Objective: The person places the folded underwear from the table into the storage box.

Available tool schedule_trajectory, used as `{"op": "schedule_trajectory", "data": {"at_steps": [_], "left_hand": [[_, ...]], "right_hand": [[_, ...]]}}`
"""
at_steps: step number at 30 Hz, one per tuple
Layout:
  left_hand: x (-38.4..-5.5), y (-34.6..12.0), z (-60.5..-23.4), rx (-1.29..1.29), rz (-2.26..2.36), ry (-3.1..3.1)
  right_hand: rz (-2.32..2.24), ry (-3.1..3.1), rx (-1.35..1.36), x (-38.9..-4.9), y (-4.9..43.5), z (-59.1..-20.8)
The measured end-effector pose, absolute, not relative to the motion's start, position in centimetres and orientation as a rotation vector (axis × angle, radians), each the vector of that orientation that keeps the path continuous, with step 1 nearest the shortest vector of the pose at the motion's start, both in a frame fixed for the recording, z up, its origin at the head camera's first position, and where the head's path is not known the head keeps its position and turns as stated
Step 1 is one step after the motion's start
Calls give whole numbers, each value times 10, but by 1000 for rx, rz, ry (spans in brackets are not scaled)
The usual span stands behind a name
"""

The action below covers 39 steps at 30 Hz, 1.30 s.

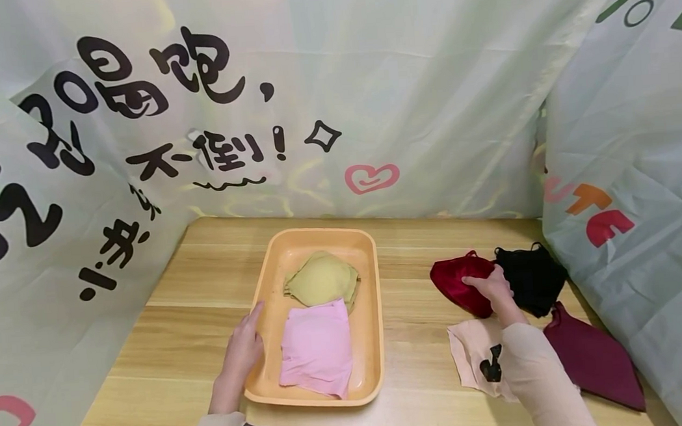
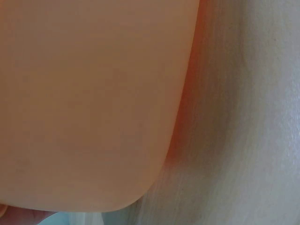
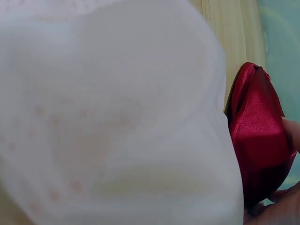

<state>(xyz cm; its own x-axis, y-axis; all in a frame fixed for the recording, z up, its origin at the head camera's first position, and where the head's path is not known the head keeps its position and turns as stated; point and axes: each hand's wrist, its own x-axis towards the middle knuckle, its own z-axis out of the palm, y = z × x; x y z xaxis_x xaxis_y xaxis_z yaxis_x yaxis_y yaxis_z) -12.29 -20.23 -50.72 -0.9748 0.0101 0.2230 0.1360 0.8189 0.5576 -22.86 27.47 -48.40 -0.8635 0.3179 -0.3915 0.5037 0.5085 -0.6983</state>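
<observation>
My right hand (image 1: 494, 287) grips a red satin bra (image 1: 461, 284) that looks folded cup into cup. In the right wrist view, the thumb (image 3: 291, 133) lies against the red bra (image 3: 258, 131) and fingers are at its lower edge. At the left long side of an orange plastic tray (image 1: 371, 315), my left hand (image 1: 242, 349) holds the rim, index finger stretched along it. The left wrist view is mostly filled by the tray's outer wall (image 2: 93, 103). Inside the tray lie a yellow-green bra (image 1: 321, 278) and, nearer me, a folded pink cloth (image 1: 316, 348).
Beside the red bra lies a black strappy garment (image 1: 532, 279). A pale pink garment (image 1: 473, 355) is partly under my right forearm. Farther right is a maroon garment (image 1: 599, 360). Printed cloth curtains (image 1: 428, 103) surround the wooden table (image 1: 174, 353).
</observation>
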Motion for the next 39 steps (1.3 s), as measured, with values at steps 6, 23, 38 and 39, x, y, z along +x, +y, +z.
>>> {"op": "schedule_trajectory", "data": {"at_steps": [6, 23, 38, 39], "left_hand": [[-123, -201, -505, -92, -882, -2818], [-123, -201, -506, -58, -893, -2834], [-124, -202, -506, -71, -903, -2817], [-124, -202, -506, -69, -904, -2818]], "right_hand": [[-1358, 2594, 635, -226, 274, -483], [-1482, 2432, 623, -223, 282, -485], [-1742, 2280, 672, -221, 280, -480], [-1763, 2276, 690, -221, 280, -481]]}}
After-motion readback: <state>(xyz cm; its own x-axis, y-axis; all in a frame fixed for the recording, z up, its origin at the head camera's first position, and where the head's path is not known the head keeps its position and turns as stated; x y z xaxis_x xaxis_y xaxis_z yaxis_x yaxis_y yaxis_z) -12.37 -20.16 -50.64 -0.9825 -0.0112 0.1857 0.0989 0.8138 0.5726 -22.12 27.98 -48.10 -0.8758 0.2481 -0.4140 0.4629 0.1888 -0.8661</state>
